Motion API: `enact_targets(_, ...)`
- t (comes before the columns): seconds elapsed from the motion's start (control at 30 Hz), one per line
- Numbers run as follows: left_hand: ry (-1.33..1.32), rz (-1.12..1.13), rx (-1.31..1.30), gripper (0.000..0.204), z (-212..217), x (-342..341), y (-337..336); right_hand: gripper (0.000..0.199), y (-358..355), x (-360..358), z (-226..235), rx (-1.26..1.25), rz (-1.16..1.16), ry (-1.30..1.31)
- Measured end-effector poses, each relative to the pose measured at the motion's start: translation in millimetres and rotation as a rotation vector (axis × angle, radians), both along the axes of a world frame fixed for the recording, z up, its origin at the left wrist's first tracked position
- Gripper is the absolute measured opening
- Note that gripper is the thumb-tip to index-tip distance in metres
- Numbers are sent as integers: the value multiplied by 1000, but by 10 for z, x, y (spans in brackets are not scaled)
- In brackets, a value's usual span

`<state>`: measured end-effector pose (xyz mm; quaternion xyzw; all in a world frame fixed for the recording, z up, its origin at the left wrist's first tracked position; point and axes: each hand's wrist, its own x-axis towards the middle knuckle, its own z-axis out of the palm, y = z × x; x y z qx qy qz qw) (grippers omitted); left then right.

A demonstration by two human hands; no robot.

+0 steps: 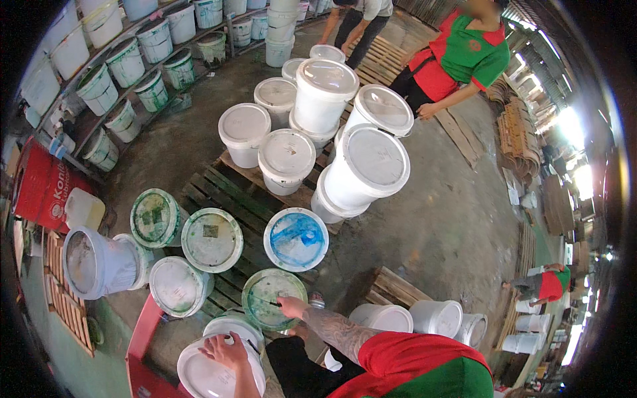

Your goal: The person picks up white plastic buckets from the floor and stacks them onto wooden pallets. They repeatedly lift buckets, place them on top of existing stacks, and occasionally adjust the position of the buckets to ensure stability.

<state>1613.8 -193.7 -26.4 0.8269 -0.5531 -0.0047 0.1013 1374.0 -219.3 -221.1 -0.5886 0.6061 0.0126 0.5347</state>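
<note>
A worker bends over a cluster of used plastic pails on a warehouse floor, the left hand (224,350) spread flat with fingers extended over the lid of a white pail (212,371) at the lower edge, pressing on it rather than gripping. The right hand (292,306), at the end of a forearm reaching in from below, is closed in a pinch around a thin dark stick-like tool (265,302) whose tip lies on the green-stained lid (272,298) of the pail just ahead. The step in hand appears to be working at that stained lid, scraping or prying along its surface, while the other hand steadies the neighbouring pail; the next move would seem to call for a firm, controlled wrist and a sure hold so the tool does not skid off the slick lid. Beside it sit a blue-smeared lid (296,239) and more green-stained pails (212,239) on a dark wooden pallet (225,192), with clean white lidded buckets (365,162) stacked beyond. A co-worker in a red and green shirt (464,60) leans over the far stack.
</note>
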Motion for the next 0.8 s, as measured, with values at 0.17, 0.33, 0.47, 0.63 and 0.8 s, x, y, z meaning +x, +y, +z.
enact_targets(0.17,16,26,32,16,-14,4,-6,26,5,-21,122,-71,9,-24)
enact_targets(0.33,12,12,-8,16,-12,-10,2,26,-14,-19,99,-14,46,46)
enact_targets(0.47,21,16,10,16,-24,-4,4,26,-25,-10,68,-8,7,5)
enact_targets(0.63,5,-4,-11,15,-21,-4,2,25,-16,-11,84,85,38,23)
enact_targets(0.8,4,-9,-14,15,10,-26,0,25,7,-8,122,57,-35,-24)
